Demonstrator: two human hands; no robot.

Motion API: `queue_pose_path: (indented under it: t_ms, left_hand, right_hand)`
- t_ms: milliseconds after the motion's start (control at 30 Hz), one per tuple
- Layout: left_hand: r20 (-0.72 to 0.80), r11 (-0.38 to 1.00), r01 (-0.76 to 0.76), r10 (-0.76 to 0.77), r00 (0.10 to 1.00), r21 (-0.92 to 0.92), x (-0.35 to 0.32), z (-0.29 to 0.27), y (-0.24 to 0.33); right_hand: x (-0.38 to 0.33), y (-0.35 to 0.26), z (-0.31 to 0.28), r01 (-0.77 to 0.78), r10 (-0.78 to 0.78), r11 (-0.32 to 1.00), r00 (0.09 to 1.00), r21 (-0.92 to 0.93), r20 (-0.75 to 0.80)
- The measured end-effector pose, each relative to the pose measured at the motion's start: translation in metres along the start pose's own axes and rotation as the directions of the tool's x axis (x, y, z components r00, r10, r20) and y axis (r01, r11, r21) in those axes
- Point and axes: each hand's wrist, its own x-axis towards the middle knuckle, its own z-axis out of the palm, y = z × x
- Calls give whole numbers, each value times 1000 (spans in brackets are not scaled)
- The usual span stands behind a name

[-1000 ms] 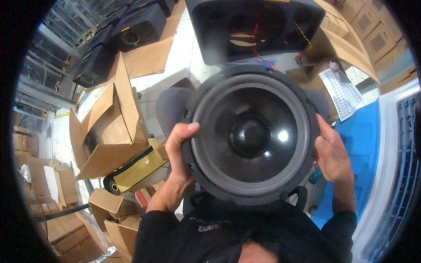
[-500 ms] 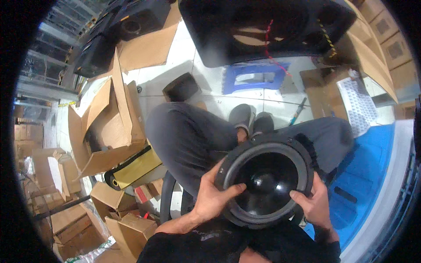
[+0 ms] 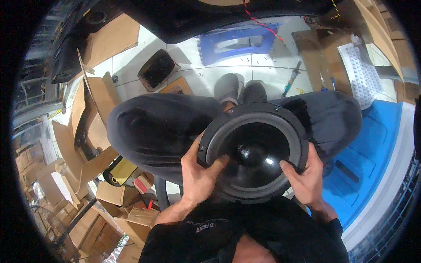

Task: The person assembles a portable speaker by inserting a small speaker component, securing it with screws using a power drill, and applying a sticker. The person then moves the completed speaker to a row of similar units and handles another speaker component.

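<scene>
A large round black speaker driver (image 3: 254, 151), with a glossy cone and a dark outer frame, is held above my lap, its cone facing up. My left hand (image 3: 199, 175) grips its left edge, thumb resting over the surround onto the cone. On the opposite edge my right hand (image 3: 305, 175) is closed, its thumb lying across the rim. The fingers of both hands go out of sight under the frame. My legs in grey trousers (image 3: 153, 131) spread out to either side behind the driver.
A large black speaker cabinet (image 3: 175, 26) with a red wire (image 3: 261, 22) stands at the far side. On the tiled floor are a blue plastic stool (image 3: 237, 46), a dark open box (image 3: 158, 70) and a screwdriver (image 3: 291, 79). Cardboard boxes (image 3: 116, 193) crowd the left; a blue plastic surface (image 3: 368, 158) lies right.
Both hands have raised the driver a little, up and to the left in view. The view has tilted, so the cabinet and floor things sit higher. My knees have spread wider.
</scene>
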Motion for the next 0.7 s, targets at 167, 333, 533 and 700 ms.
queue_pose_path:
  t_ms: [167, 333, 533, 700]
  left_hand:
    - [-18, 999, -14, 14, 1000, 49, 2, 0, 2]
    - [1, 1000, -3, 3, 1000, 30, 2, -4, 0]
    - [19, 978, -176, 175, 984, 117, -1, -13, 13]
    - [249, 955, -261, 222, 943, 139, 9, -39, 41]
  right_hand:
    - [4, -5, 1, 9, -9, 1000, 1000, -30, -6]
    - [5, -8, 2, 52, -52, 996, 999, -78, 6]
    - [2, -15, -1, 75, -89, 990, 989, 118, 120]
    - [-8, -21, -22, -68, -24, 979, 899, 193, 438]
